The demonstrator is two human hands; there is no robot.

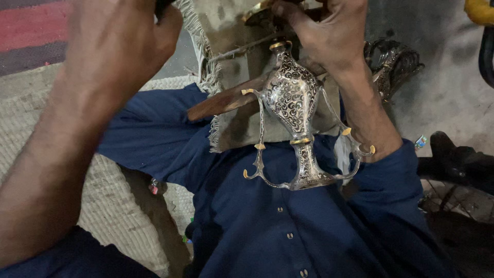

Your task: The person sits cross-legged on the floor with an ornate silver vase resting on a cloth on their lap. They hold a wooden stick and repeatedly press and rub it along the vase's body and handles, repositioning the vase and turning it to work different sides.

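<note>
While the right hand (329, 31) pinches the ornate metal vase (293, 103) by its neck at centre, the left hand (116, 41), fingers curled shut around something dark, should work gently.

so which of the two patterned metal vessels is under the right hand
The silver vase with black scrollwork and gold bands, hanging centre beneath the right hand; the other darker vessel lies behind the wrist.

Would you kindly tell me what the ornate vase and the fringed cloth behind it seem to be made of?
The vase looks like polished silvery metal: it shines, with dark scrollwork and gold-coloured bands and tips, possibly gilt or brass. The fringed cloth appears to be coarse woven fabric, dull khaki and stained, with loose thread fringe along its edge.
</note>
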